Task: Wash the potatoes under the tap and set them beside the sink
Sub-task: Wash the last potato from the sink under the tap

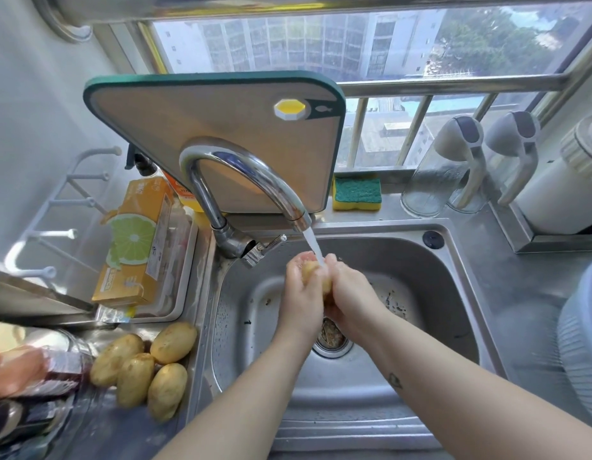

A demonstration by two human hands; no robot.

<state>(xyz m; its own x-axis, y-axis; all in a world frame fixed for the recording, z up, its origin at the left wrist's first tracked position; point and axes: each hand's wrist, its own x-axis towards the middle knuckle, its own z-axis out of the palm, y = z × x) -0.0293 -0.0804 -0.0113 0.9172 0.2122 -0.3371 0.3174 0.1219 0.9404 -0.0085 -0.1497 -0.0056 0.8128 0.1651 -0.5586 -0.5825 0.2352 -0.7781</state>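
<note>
Potato (310,273) clasped between left hand (303,293) and right hand (349,293), both curled closed around it, directly under the stream from the tap (241,171), above the sink (460,293). Only a small yellow patch of the potato visible between the palms; remainder hidden.

Risks, as judged from this arrangement: wet skin and wet palms, hence a likely slip and drop into the basin, possibly onto the drain strainer (331,333), which already holds debris and would soil the potato again. Stream striking the rounded surface close to the fingers, hence probable splashing onto the counter (520,293) and toward the sponge (356,193) at the far edge. Four potatoes (145,366) lying touching one another on the near left of the counter, just beside the sink rim; one more set carelessly there could nudge the outermost into the basin.

Containers: sink basin holding water drops, dark specks and the strainer, no loose potato. Tray (185,277) at left holding an orange box (135,240) printed with a lime slice, other contents unclear. Two clear glass jugs (431,180) at far right, apparently empty.
</note>
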